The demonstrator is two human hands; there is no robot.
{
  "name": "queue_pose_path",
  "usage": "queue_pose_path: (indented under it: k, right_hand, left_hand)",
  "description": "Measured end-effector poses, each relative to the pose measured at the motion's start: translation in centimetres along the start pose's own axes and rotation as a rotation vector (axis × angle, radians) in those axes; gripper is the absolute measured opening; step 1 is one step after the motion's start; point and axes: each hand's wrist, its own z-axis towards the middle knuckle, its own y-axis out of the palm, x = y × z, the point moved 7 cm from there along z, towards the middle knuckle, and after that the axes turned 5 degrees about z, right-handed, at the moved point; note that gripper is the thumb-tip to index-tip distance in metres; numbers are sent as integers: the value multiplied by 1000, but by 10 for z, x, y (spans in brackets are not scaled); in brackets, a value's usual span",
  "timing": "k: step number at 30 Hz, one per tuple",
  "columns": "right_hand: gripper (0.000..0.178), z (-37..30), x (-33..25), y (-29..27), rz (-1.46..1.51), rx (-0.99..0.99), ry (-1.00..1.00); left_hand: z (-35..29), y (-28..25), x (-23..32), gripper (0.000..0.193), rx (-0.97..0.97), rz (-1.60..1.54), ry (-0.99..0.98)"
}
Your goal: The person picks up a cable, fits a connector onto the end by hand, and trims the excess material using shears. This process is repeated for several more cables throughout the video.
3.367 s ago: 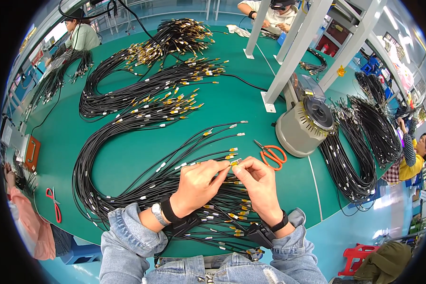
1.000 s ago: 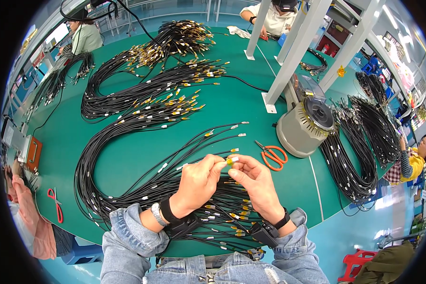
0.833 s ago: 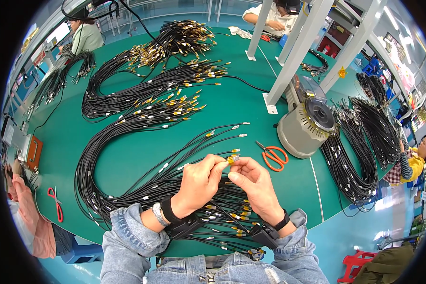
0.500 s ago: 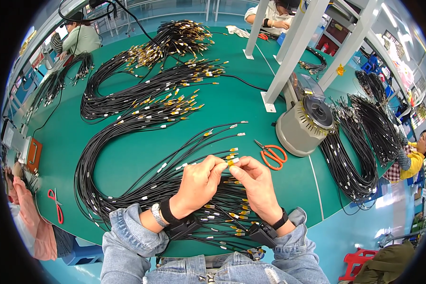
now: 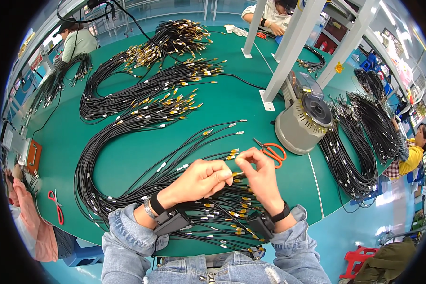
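A thick bundle of thin black cables (image 5: 92,156) with yellow ends and white tags curves across the green table and runs under my hands. My left hand (image 5: 206,179) is closed above the loose ends, thumb pressed against the curled forefinger, pinching a cable whose length is mostly hidden by the hand. A yellow-and-white cable end (image 5: 238,175) shows just beyond its fingertips. My right hand (image 5: 260,177) is a little to the right, thumb and forefinger pinched together; what they hold, if anything, is too small to make out.
Orange-handled scissors (image 5: 274,154) lie just past my right hand, beside a grey round machine (image 5: 303,125). Red scissors (image 5: 57,207) rest at the left. More cable bundles (image 5: 142,87) lie behind and at the right (image 5: 350,165). White posts (image 5: 288,57) rise from the table. Other people sit around.
My hands have parted slightly from the cable end both were pinching. The left has shifted right and down; the right fingertips have lifted up and away.
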Motion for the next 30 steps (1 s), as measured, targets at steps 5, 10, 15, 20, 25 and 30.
queue_pose_path:
  k: [5,10,15,20,25,30]
  right_hand:
    - [10,-1,11,1,343,27,267]
    - [15,-5,12,6,477,-30,335]
    - [15,-6,10,10,474,-51,338]
    - [12,-4,5,6,396,-44,263]
    - [10,-1,-5,3,251,-31,99]
    - [8,-1,-11,2,157,-79,-26]
  left_hand:
    - [4,-15,-2,17,326,132,149]
    - [-9,-11,19,11,612,765,564]
    - [-14,-2,24,13,630,934,682]
    - [-13,0,23,13,601,960,653]
    - [-15,2,27,10,586,944,725]
    - [-8,-3,15,10,485,748,470]
